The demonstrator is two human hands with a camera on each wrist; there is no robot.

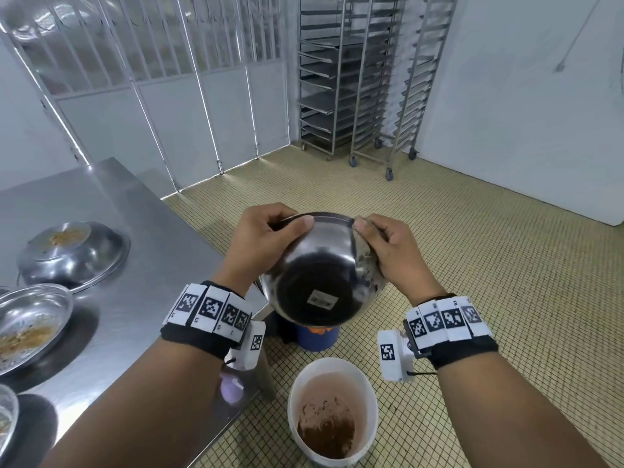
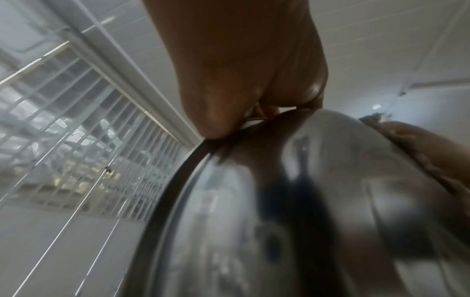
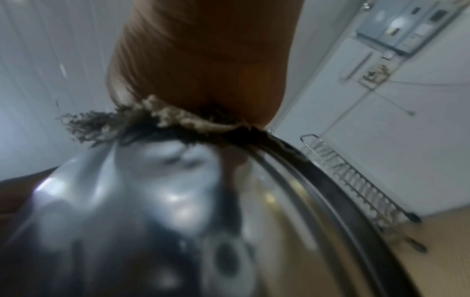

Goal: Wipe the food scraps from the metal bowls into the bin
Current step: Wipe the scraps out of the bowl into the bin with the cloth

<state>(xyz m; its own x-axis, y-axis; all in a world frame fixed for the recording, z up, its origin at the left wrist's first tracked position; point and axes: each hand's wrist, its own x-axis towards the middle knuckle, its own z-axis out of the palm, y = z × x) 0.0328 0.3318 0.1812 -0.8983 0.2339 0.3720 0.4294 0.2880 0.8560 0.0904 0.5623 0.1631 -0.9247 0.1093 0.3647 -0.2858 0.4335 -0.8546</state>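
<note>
Gripping tilted metal bowl [image 1: 317, 278] rim — left hand [image 1: 266, 238]; right hand [image 1: 391, 251] pinching cloth [image 1: 366, 255].

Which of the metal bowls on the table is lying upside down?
The far bowl on the table: it lies rim down with scraps on its base. The nearer bowl sits open side up, scraps inside.

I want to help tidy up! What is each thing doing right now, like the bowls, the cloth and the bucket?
Held metal bowl: tipped, underside toward the head camera, above the floor.
Left hand: grips the bowl's rim.
Right hand: presses a cloth to the rim.
White bucket: open on the floor, brown scraps inside.
Upside-down bowl: on the table, scraps on top.
Upright bowl: dirty.
</note>
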